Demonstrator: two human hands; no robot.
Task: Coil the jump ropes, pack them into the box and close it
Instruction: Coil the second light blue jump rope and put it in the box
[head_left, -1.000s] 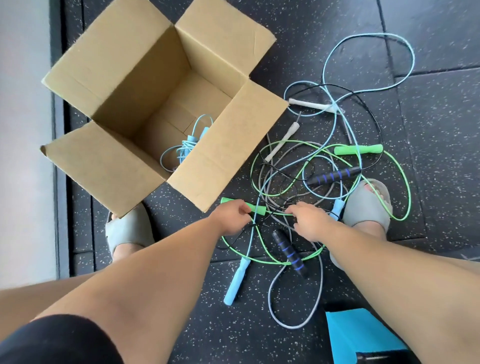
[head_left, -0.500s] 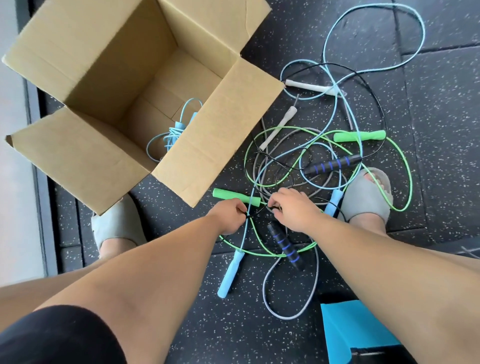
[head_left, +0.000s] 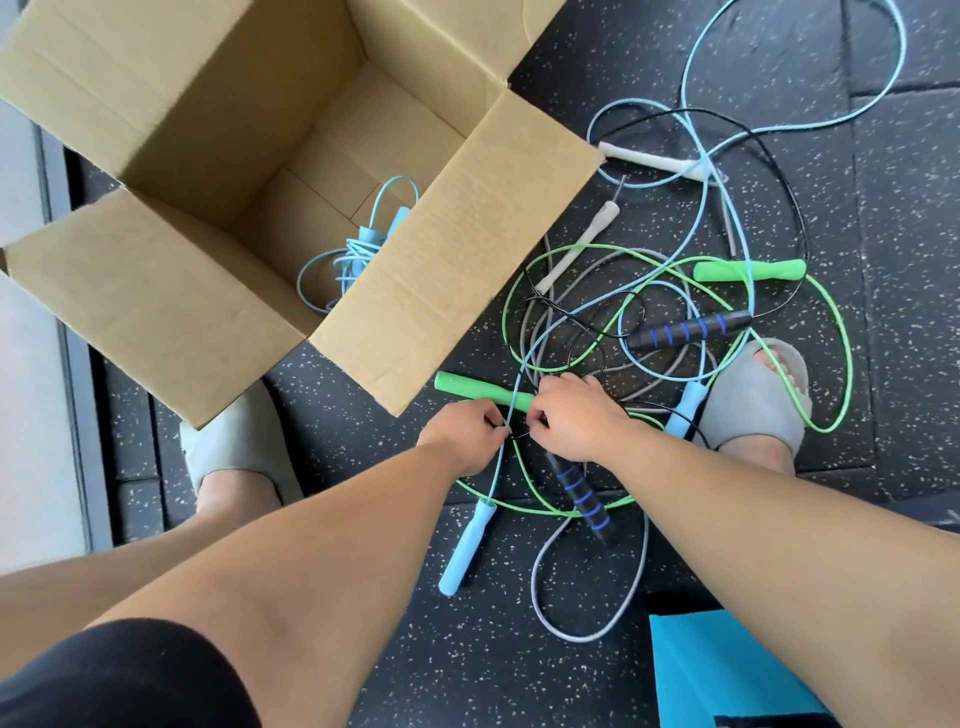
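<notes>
Jump ropes (head_left: 587, 332): loose tangle of thin plastic cords and foam handles on the black speckled rubber floor (head_left: 363, 649), just right of the box; not yet coiled.
Grey cord loop (head_left: 587, 633): nearest part, passing beneath the black handle with blue rings (head_left: 584, 493); likely to be dragged along if that handle is lifted.
Light-blue foam handle (head_left: 467, 545): flat on the floor, its cord running up between the two hands.
Left hand (head_left: 462, 436): fingers curled, pinching a thin black cord (head_left: 521, 435) where the light-blue cord crosses it.
Right hand (head_left: 576, 421): fingers curled on the same black cord, just beside the left.
Risk at the pinch: a pull before the crossing is traced could tighten a knot instead of freeing one rope.
Grey slipper (head_left: 753, 400): bright green cord (head_left: 851, 369) draped across the toes; a tug could snag there.
Brown cardboard box (head_left: 467, 249): flaps open, one coiled light-blue rope (head_left: 353, 260) inside; near flap close to the tangle, so a raised cord could catch its edge.
Far light-blue loop (head_left: 905, 57): well apart from the hands; apt to drag other cords when drawn in.
</notes>
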